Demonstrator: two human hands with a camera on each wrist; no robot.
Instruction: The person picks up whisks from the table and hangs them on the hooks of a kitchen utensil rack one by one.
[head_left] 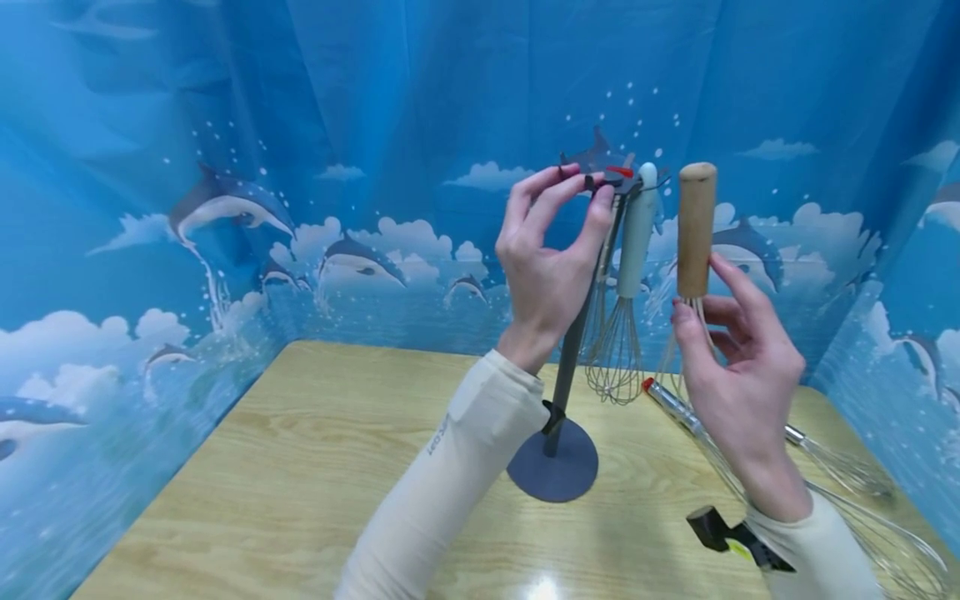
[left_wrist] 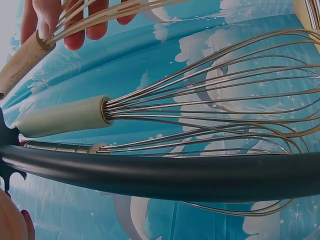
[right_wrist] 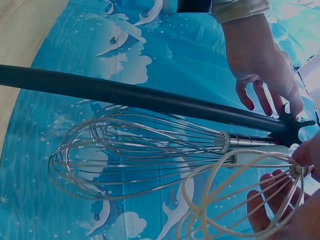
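Observation:
My right hand [head_left: 742, 367] pinches a wooden-handled whisk [head_left: 696, 229] where its wires meet the handle, handle end up. In the right wrist view its pale wire loops [right_wrist: 215, 195] spread in front. With thumb and fingertips, my left hand [head_left: 551, 242] holds the hooked top [head_left: 618, 179] of a dark upright stand [head_left: 570, 358]. From this top hangs a whisk with a pale green handle [head_left: 637, 233], wires downward. Beside it hangs a metal-handled whisk [left_wrist: 60, 146], partly behind the pole. The wooden handle is just right of the green one, apart from the hooks.
The stand's round base [head_left: 555, 467] rests on the wooden table [head_left: 300, 467]. On the right lie a metal whisk with a red-tipped handle [head_left: 675, 407] and a smaller whisk [head_left: 840, 467], partly behind my right arm. A dolphin-printed curtain [head_left: 420, 100] surrounds the table.

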